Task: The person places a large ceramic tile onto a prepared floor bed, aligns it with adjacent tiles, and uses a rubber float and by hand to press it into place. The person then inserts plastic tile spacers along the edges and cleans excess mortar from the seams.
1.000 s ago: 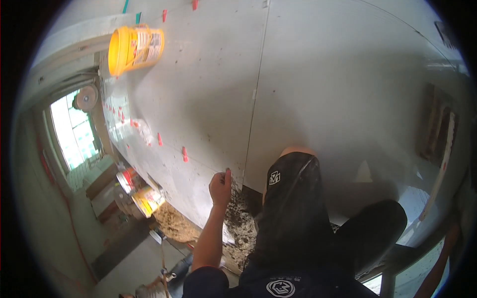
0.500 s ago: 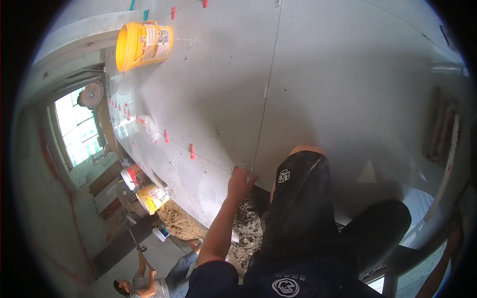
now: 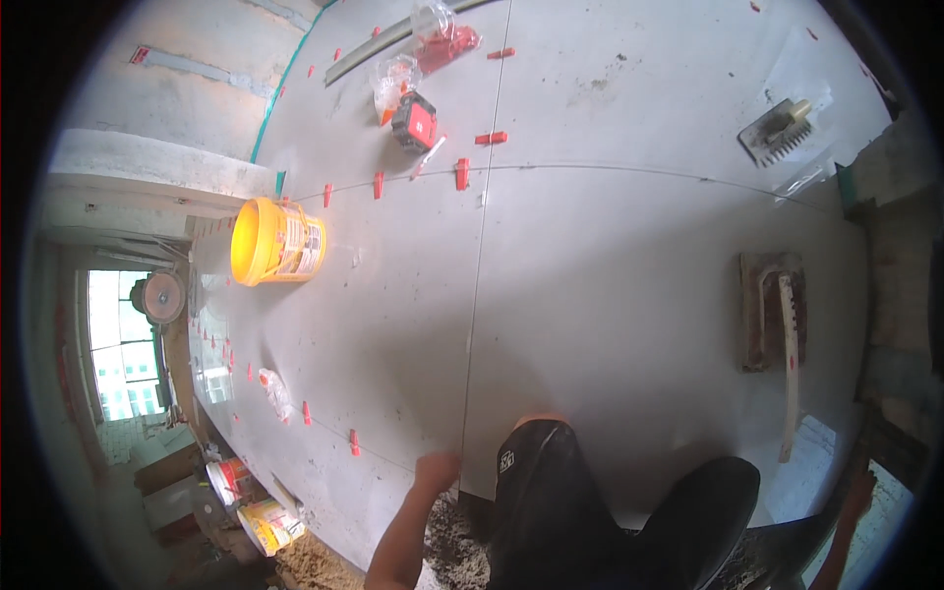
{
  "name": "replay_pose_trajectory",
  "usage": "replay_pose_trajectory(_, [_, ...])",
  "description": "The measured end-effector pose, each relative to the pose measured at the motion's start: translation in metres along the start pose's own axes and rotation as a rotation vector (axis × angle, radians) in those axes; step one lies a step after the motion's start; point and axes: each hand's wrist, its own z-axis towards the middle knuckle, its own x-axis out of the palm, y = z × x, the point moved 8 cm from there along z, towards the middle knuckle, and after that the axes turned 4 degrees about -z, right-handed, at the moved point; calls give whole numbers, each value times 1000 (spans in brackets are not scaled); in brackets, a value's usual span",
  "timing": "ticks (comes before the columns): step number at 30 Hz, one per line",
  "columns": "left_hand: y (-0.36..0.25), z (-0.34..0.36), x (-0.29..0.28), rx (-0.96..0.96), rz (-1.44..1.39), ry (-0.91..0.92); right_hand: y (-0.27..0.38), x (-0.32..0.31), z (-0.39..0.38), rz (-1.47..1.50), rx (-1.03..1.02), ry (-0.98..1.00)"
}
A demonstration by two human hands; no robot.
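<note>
My left hand (image 3: 438, 472) is closed at the near edge of a grey floor tile (image 3: 383, 354), beside the joint line. Its fingertips are hidden, so what they hold, if anything, cannot be made out. Dark grey mortar (image 3: 452, 551) lies just below that hand. At the far right, my right hand (image 3: 860, 489) shows dimly next to a dark edge; its fingers are unclear. A grout float (image 3: 753, 313) rests on the tiles to the right, with a long pale wooden strip (image 3: 789, 393) lying over it.
A yellow bucket (image 3: 280, 241) lies on its side at left. Red tile wedges (image 3: 355, 442) line the joints. Farther off are a red and black tool case (image 3: 415, 123) and a notched trowel (image 3: 777, 131). Two more buckets (image 3: 270, 526) stand by sand (image 3: 320, 565) at lower left.
My view has tilted up, so the tiles sit lower and the far tools show. The co-worker at lower left has mostly left the picture. My left hand's fingers, stretched before, are now curled.
</note>
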Motion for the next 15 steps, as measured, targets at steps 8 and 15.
replay_pose_trajectory(8, [-45,126,-185,-86,-432,-532,200,-113,-122,988,-14,477])
replay_pose_trajectory(15, [-74,169,-239,157,-209,-436,451,-112,-176,917,-551,381])
